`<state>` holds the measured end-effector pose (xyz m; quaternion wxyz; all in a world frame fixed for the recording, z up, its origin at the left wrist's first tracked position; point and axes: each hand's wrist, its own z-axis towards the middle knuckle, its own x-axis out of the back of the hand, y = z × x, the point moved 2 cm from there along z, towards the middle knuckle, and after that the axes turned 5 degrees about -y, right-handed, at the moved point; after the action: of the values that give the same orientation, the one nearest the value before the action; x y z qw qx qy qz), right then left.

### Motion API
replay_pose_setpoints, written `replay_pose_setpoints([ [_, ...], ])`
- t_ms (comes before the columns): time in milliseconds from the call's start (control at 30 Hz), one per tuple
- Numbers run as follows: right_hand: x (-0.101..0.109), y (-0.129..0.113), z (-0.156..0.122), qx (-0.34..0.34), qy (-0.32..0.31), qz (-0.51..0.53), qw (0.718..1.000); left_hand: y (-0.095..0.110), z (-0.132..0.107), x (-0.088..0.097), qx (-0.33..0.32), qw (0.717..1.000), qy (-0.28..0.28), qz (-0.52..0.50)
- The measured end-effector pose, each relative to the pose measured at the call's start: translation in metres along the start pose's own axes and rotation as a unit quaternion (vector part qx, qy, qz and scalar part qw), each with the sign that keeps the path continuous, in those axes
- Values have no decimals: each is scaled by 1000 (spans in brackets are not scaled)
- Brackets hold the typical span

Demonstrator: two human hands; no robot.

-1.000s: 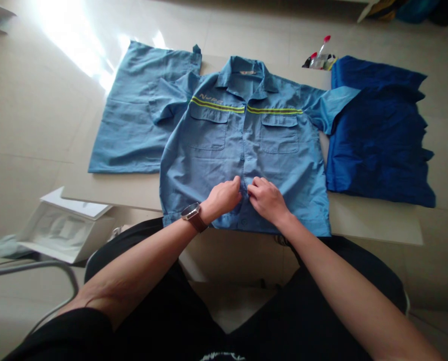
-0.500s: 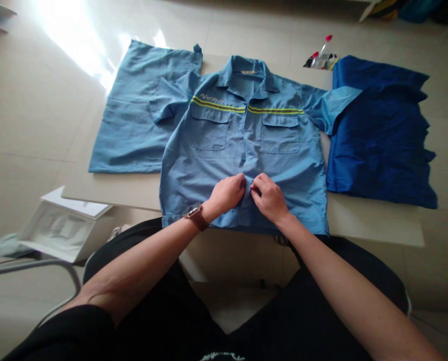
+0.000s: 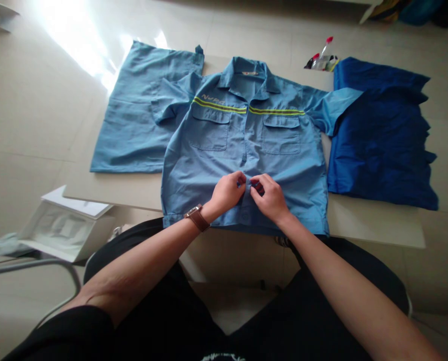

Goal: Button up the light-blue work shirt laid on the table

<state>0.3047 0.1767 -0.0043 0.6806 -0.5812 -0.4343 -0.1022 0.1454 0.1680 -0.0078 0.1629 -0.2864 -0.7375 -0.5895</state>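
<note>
Well, the shirt (image 3: 242, 140) lies flat on the pale surface (image 3: 107, 190), its collar (image 3: 244, 67) pointing away from the person and its hem (image 3: 295, 231) toward them. Its long axis therefore runs straight out from the body, along the line of the button placket (image 3: 244, 163). The hem sits at about the near edge of the surface, so the shirt's whole length stretches away from the grip.

Both hands work low on the placket, close to the hem and well below the chest pockets (image 3: 208, 133). The left hand (image 3: 228, 193) sits just left of the placket and the right hand (image 3: 271, 199) just right of it, almost touching each other. Neither looks clearly nearer to it. Each grip is pinched together on the cloth of the shirt's front edges, with the right fingers (image 3: 257, 184) curled in at the opening. Whether a button lies between the fingertips is too small to tell.

A brown-strapped watch (image 3: 197, 218) circles the left wrist. A light-blue garment (image 3: 141, 118) lies under the shirt's left sleeve, and a dark-blue garment (image 3: 380, 138) lies beyond its right sleeve.
</note>
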Motion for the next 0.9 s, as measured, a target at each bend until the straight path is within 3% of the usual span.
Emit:
replay_pose_setpoints([
  [233, 0, 1, 1, 4, -1, 1, 1000, -2, 1, -1, -1, 998, 5, -66],
  [433, 2, 2, 2, 11, 3, -5, 1000, -6, -1, -5, 6, 981, -21, -191],
  [733, 0, 5, 2, 4, 10, 11, 1000, -10, 2, -13, 5, 977, -14, -212],
  [900, -3, 7, 3, 6, 16, -5, 1000, -17, 5, -19, 34, 959, -12, -280],
])
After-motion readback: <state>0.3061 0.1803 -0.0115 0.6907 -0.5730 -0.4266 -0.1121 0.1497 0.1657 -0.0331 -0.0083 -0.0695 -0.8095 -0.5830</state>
